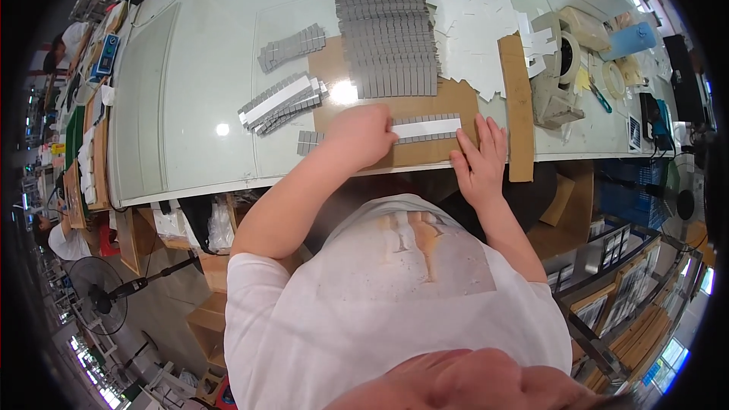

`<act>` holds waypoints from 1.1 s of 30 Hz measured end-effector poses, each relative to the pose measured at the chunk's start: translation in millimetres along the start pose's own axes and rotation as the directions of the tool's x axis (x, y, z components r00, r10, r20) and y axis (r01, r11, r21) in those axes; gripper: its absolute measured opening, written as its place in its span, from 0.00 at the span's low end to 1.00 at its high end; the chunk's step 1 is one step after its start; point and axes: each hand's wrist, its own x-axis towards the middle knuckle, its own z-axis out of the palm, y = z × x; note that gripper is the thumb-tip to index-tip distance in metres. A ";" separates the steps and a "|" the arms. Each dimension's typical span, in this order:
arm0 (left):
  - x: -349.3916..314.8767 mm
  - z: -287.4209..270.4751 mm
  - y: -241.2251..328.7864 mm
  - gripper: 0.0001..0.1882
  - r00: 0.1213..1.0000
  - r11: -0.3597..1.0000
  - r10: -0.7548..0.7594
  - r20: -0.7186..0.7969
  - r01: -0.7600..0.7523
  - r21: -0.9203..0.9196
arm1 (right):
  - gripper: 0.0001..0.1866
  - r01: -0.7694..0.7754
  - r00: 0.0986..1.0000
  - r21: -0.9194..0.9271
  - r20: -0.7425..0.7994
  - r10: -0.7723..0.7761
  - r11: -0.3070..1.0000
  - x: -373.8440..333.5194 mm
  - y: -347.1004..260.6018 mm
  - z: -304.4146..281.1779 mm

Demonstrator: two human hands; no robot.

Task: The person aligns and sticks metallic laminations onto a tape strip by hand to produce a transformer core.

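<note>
On a brown cardboard sheet [421, 153] near the table's front edge lies a grey notched strip with a white strip [429, 128] along its middle. My left hand [358, 137] is closed over the left part, its fingertips pinching or pressing the white strip's end; the hand hides what is beneath. Fingers spread, my right hand [482, 158] rests on the cardboard with a fingertip at the strip's right end. Another grey strip piece [309, 142] sticks out left of my left hand. Farther left is a small pile of grey strips with white bands [282, 103].
Beyond my hands are rows of grey notched strips [389, 38] and a heap of white cut sheets [467, 26]. A narrow cardboard piece [519, 106], a tape dispenser [558, 80], green-handled pliers [600, 96] and a blue bottle [632, 40] stand or lie to the right.
</note>
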 end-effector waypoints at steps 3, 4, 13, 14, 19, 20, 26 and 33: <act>-28.7 -16.4 -10.0 0.13 0.992 0.993 -0.083 -0.093 0.075 -0.089 | 0.21 0.000 1.000 0.047 -0.018 0.001 0.999 2.1 -3.0 -2.6; -33.5 -10.1 -17.8 0.13 0.992 0.993 -0.088 -0.094 0.080 -0.086 | 0.21 0.006 1.000 0.079 -0.027 -0.004 0.997 3.7 -4.7 -3.2; -57.4 48.6 -23.8 0.36 0.798 0.859 0.486 -0.357 -0.360 0.364 | 0.24 0.100 0.976 0.102 0.181 -0.117 0.990 28.5 -57.2 8.6; -57.2 49.9 -22.4 0.36 0.788 0.851 0.504 -0.355 -0.381 0.361 | 0.23 0.099 0.979 0.068 0.173 -0.109 0.993 25.7 -53.9 8.5; -58.1 50.5 -27.1 0.39 0.822 0.855 0.484 -0.300 -0.370 0.364 | 0.23 -0.050 0.997 -0.130 0.045 0.056 0.990 2.7 -2.3 -15.8; -57.3 49.8 -26.3 0.39 0.827 0.854 0.483 -0.287 -0.373 0.362 | 0.22 -0.079 0.997 -0.133 -0.036 0.075 0.988 -2.6 17.7 -21.3; -59.2 58.9 -17.8 0.41 0.818 0.865 0.476 -0.321 -0.371 0.338 | 0.19 -0.411 0.771 -0.248 -0.608 0.189 0.877 32.0 117.5 -100.7; -62.3 81.7 -34.0 0.37 0.779 0.877 0.474 -0.410 -0.379 0.295 | 0.07 -0.685 0.613 0.615 0.196 0.765 0.391 68.0 186.1 -114.1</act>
